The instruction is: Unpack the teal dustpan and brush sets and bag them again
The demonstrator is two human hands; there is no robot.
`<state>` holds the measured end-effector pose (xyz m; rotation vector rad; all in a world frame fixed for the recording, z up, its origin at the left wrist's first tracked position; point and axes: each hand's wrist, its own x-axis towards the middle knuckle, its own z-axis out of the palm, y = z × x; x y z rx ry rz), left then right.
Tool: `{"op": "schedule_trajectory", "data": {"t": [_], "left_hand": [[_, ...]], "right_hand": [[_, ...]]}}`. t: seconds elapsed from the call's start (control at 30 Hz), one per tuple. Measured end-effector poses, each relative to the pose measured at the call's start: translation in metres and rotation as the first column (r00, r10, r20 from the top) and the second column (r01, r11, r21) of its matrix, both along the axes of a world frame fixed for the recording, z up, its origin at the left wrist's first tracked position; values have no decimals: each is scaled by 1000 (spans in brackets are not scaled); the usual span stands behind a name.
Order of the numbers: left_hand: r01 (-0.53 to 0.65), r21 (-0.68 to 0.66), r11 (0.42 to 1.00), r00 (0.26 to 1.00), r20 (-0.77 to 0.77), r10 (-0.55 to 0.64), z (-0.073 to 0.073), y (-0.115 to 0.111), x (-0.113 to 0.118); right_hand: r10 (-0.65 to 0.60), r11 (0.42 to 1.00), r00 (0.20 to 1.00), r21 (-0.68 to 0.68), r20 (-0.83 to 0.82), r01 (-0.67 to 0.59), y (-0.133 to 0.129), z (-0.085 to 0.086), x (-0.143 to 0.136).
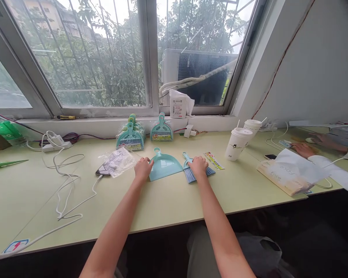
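Observation:
A light-blue dustpan [166, 166] lies flat on the table, its handle pointing toward the window. My left hand [143, 168] is closed on its left edge. Just right of the pan, my right hand [199, 166] grips a small hand brush [190, 175] from above, covering part of its body. The brush's blue bristles rest on the table and its handle leans to the upper left. Close beyond the brush lies a colourful label card [214, 160]. A crumpled clear plastic wrapper [120, 160] sits left of my left hand, partly over a phone [103, 170].
Bagged dustpan sets [130, 139] and another set [161, 129] stand against the sill. White cups [234, 146] and a tissue pack [281, 173] are on the right, near another person's hand [303, 150]. White cables [66, 177] sprawl across the left; the table's front edge [174, 224] is near me.

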<state>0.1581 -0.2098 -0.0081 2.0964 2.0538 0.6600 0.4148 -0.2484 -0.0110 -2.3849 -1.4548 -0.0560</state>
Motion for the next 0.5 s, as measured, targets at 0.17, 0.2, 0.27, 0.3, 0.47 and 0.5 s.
{"op": "schedule_trajectory", "data": {"t": [0.17,0.2,0.27,0.3,0.47,0.5], "left_hand": [[18,5,1000,997,-77,-17,-2,1,-3],[26,0,1000,995,-92,-26,-1,0,-2],[52,0,999,991,-127,-51,1,-3,2],[75,-2,997,988,-139,-74,2,-6,6],[514,-35,857,856,-39,-515,4,-26,32],[606,-34,795,795,-2,-606,4,-29,36]], "right_hand": [[-4,994,995,110,-96,14,1,5,3],[27,989,992,145,-124,-9,1,6,2],[118,978,981,191,-157,-87,0,9,-5],[171,971,972,197,-158,-139,0,10,-10],[387,916,917,154,-99,-370,-1,5,-38],[397,912,914,149,-82,-383,-1,4,-40]]}}
